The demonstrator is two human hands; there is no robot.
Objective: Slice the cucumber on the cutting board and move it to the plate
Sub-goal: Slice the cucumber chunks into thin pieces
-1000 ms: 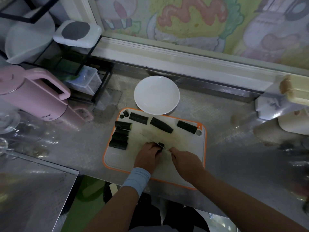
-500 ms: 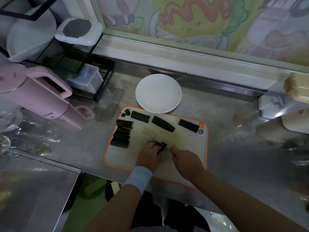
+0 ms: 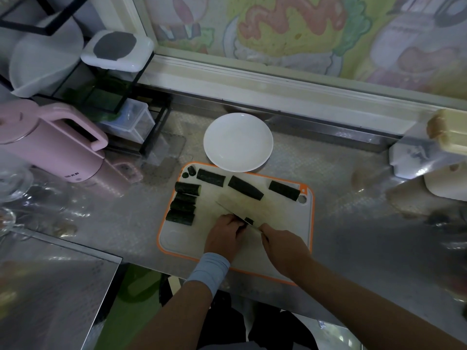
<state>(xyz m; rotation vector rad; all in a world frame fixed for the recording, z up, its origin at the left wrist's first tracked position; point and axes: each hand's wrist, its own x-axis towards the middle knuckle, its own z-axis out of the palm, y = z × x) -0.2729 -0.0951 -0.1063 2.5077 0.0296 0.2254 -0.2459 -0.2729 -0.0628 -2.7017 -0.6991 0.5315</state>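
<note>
A white cutting board [image 3: 283, 223] with an orange rim lies on the steel counter. Several dark green cucumber pieces lie on it: a stack at the left [image 3: 183, 205] and three along the far edge [image 3: 245, 187]. My left hand [image 3: 223, 236] holds down a small cucumber piece [image 3: 249, 220], mostly hidden under the fingers. My right hand [image 3: 284, 245] grips a knife [image 3: 228, 209] whose blade lies across that piece, pointing far-left. The white plate [image 3: 238, 142] sits empty just beyond the board.
A pink kettle [image 3: 48, 145] stands at the left, with a black wire rack [image 3: 106, 92] holding clear containers behind it. Glassware [image 3: 10, 183] sits at the far left. A white and cream appliance [image 3: 434, 157] is at the right. The wall ledge runs behind the plate.
Both hands stay over the same spot on the board, with the knife blade at the small piece. Only the camera view has shifted slightly.
</note>
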